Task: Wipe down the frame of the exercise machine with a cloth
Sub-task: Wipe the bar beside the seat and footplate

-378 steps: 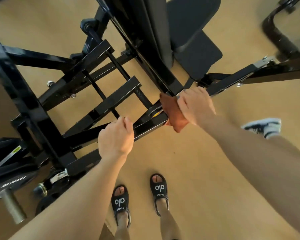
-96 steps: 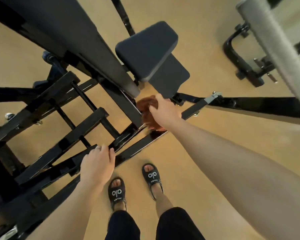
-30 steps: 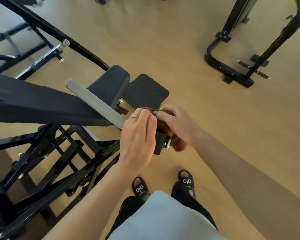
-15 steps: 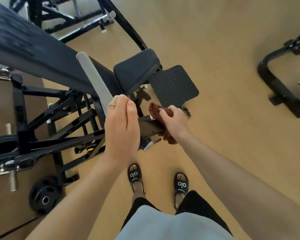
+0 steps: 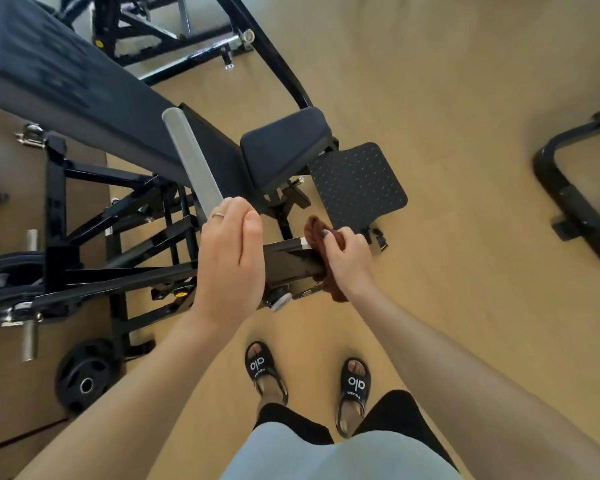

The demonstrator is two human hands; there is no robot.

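Brown cloth (image 5: 321, 233) bunched in the right hand (image 5: 347, 259), fingers curled over it and pressing it onto the free end of a glossy black frame bar (image 5: 288, 259). Left hand (image 5: 231, 261) closed around the base of the grey knurled handle (image 5: 191, 168), just beside that same bar, apparently steadying the arm. Hands near each other but not touching, the black bar showing between them.

Soft and limp, the cloth: light, easily folded, likely to slip out of a loose grip, so best kept wadded in the palm with the fingers clamped across the top (as now). A tail hanging below the bar, free to snag on the silver knob (image 5: 278, 301) underneath.

Stiff and heavy, the frame: painted steel by the look of it, smooth and shiny, little friction against the cloth. Probably a pivoting arm, hence worth holding at the handle while wiping. Seat pad (image 5: 284, 147) and studded footplate (image 5: 357, 185) beyond, not part of the present stroke. Weight plate (image 5: 84, 374) on the floor at lower left, well apart.
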